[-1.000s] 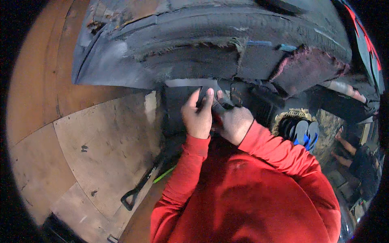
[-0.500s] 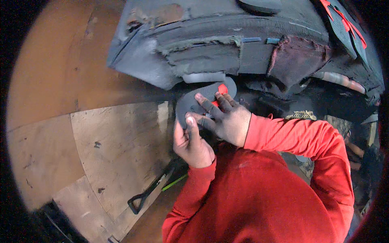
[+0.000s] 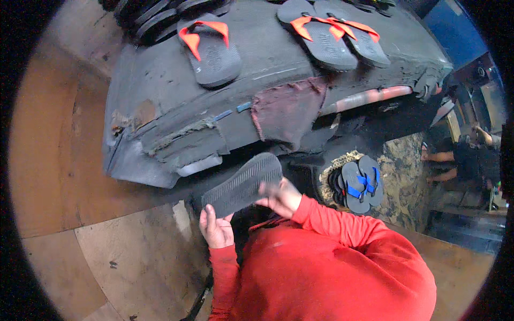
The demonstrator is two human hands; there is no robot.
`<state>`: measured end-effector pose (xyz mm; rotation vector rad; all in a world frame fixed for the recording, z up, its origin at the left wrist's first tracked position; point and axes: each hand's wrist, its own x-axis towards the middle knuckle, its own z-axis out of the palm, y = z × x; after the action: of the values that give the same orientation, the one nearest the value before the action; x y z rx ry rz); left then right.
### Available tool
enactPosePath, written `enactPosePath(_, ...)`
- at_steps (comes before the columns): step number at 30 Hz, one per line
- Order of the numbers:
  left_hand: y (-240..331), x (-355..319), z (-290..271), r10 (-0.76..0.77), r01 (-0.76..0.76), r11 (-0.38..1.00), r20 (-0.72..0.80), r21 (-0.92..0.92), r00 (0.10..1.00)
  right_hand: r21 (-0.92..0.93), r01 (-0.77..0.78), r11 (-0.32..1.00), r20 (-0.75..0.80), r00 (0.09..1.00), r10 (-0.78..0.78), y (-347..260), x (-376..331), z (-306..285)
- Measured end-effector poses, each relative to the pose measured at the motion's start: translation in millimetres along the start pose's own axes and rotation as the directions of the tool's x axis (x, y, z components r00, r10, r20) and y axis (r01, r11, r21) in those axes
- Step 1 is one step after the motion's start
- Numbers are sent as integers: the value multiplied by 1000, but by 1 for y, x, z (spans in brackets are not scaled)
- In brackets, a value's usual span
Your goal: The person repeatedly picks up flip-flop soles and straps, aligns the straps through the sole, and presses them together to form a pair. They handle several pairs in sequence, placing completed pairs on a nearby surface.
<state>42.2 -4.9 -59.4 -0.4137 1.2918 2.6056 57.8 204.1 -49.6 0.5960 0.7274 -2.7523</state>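
A dark grey flip-flop (image 3: 241, 184) is held in front of me, its ridged underside facing up, so its strap is hidden. Near one end, my left hand (image 3: 218, 230) pinches the edge, thumb on top of the sole. At the opposite part, my right hand (image 3: 284, 199) closes on the near side edge; its fingertips are smeared by motion. Beyond, on the worn dark work surface, lies a single flip-flop (image 3: 217, 61) with an orange-red strap. Right of it are a pair of like flip-flops (image 3: 326, 45).
A stack of flip-flops with blue straps (image 3: 353, 187) stands low on the right. Several dark flip-flops (image 3: 155, 18) are heaped at the far left. A ragged maroon cloth (image 3: 289, 109) hangs off the bench front. Another person (image 3: 476, 150) is at the right, with brown boards (image 3: 134, 251) at left.
The flip-flop has been turned over from its strapped top to its underside. My right hand has moved from its top to the side edge. The view has swung to the right.
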Motion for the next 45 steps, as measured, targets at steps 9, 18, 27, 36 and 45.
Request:
enactPosePath(9, 81, -7, 67, 263, -273, 699, 117, 662, 958, 381, -122, 917, 165, 984, 63, 63, 96, 4)
enactPosePath(18, 26, -113, -37, 148, 155, 540, -274, 827, 950, 57, -54, 997, 289, 957, 35, 48, 54, 26)
enactPosePath(27, 18, 75, 39, -47, -147, 521, 201, 841, 979, -637, 228, 736, 69, 968, -240, 44, 66, -15)
enactPosePath(36, -34, 40, 51, 447, -397, 850, -72, 346, 892, 110, -390, 914, 17, 920, 391, 56, 29, -29)
enactPosePath(45, 23, -25, 44, 472, -423, 862, -136, 280, 871, 246, -202, 948, 167, 972, 163, 48, 89, -3)
